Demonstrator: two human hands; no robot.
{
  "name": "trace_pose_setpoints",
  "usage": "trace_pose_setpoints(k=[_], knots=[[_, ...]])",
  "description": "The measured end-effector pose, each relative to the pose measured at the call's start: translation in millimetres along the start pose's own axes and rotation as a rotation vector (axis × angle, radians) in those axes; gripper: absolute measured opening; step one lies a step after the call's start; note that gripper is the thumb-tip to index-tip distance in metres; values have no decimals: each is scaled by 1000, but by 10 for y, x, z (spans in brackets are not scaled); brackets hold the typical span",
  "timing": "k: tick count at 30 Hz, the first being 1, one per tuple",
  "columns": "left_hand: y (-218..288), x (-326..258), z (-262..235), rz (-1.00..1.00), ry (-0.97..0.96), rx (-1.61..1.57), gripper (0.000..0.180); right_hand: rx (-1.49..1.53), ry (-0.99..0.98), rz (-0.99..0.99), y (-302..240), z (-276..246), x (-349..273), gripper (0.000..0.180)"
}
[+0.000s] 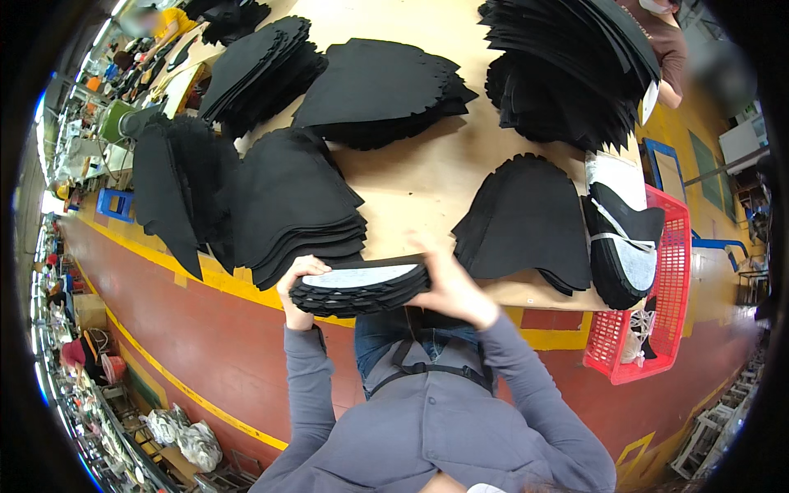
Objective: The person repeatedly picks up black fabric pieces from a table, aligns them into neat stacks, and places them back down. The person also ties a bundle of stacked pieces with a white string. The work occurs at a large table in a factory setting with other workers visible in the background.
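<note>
Between my two hands, at the table's near edge, is a stack of black cut fabric pieces (362,297) with scalloped edges and a light grey patch on top. My left hand (299,285) is closed round the stack's left end, fingers over the top. At its right end, my right hand (452,287) grips the stack, with the fingertips smeared by motion. Left of the stack lies a fanned pile of black pieces (292,197). To the right rests a rounded black pile (526,222), and beyond it a tied black bundle (620,246) with a pale tie.
More black piles (378,86) cover the far part of the wooden table (394,185). A tall black stack (567,74) stands far right, near a person in brown (664,49). A red plastic basket (675,271) sits against the right edge. Another person in yellow (171,25) is far left.
</note>
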State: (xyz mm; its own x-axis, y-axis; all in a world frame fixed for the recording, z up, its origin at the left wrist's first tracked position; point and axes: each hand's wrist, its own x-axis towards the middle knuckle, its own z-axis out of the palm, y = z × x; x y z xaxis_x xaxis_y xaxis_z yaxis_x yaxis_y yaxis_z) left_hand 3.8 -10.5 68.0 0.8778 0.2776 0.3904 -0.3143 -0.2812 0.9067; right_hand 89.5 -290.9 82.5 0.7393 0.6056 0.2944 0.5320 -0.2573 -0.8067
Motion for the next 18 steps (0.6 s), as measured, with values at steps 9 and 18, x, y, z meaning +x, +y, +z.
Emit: trace_pose_setpoints(k=[9,18], knots=[[103,-68,-57,-28,-72,-157,89,121,159,-6,-3,328,279,74],[475,-91,98,251,71,6,50,141,182,-368,-153,123,200,36]])
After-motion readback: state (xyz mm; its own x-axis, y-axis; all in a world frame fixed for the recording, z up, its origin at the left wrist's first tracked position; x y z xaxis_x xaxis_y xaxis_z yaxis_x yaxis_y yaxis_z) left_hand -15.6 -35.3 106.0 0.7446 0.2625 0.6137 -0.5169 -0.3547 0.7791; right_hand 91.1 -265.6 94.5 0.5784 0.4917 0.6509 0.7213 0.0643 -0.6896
